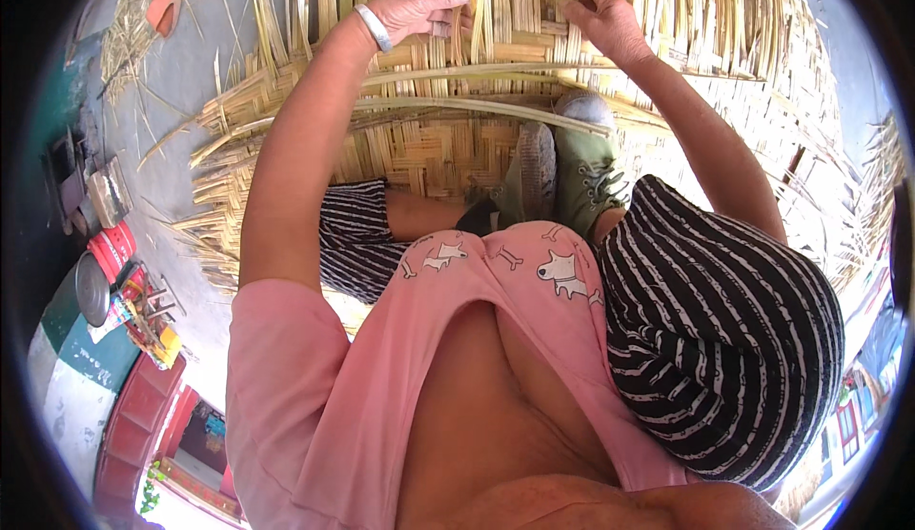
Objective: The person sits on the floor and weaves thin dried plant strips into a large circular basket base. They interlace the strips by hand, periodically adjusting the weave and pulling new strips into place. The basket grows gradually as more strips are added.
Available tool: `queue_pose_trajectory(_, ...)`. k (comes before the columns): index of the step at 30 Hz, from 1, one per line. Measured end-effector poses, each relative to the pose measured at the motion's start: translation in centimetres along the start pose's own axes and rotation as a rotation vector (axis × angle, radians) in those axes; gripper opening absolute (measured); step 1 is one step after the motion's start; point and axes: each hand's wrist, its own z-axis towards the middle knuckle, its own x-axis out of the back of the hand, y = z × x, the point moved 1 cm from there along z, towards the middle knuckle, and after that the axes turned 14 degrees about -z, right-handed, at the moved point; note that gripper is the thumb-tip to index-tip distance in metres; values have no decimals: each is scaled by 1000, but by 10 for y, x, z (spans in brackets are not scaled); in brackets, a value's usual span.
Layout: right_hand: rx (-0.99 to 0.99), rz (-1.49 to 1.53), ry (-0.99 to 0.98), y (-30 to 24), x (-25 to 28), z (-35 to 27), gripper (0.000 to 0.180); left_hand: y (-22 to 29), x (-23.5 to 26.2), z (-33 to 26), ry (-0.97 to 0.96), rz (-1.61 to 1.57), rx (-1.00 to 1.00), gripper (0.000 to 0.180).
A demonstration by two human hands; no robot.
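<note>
A mat [429,149] woven from flat straw-coloured reed strips lies beneath me, its near part in a tight zigzag weave. Loose upright strips [686,6] fan out along its far side. At the upper middle, my left hand [419,8], with a white bangle at the wrist, is closed with thumb and fingers around a reed strip [457,39]. To its right, my right hand [607,23] is curled against the strips, fingertips pinched; what they hold is too small to make out. Several long strips [486,103] lie crosswise between my hands and my shoes.
My feet in green shoes [581,163] rest on the mat. A terracotta-coloured piece [163,6] lies on the grey floor at the far left, beside straw scraps [129,44]. At the left stand a round metal pan [92,289] and a red container [114,244].
</note>
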Motion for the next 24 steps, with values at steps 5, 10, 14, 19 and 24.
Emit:
queue_pose_trajectory(5, -49, 150, 158, 25, -21, 5, 41, 0, -26, -8, 314, 297, 99, 57)
queue_pose_trajectory(10, -84, 70, -47, 3, 7, 1, 36, -21, -23, -21, 364, 348, 49, 61)
queue_pose_trajectory(14, -9, 145, 54, 5, 3, -2, 17, -39, -11, -27, 262, 264, 40, 49)
queue_pose_trajectory(19, -114, 251, -7, -25, 16, -16, 25, -52, 2, -28, 131, 114, -166, 32)
queue_pose_trajectory(24, -129, 232, -23, -25, 20, -22, 25, -37, -23, -40, 244, -595, -205, 18)
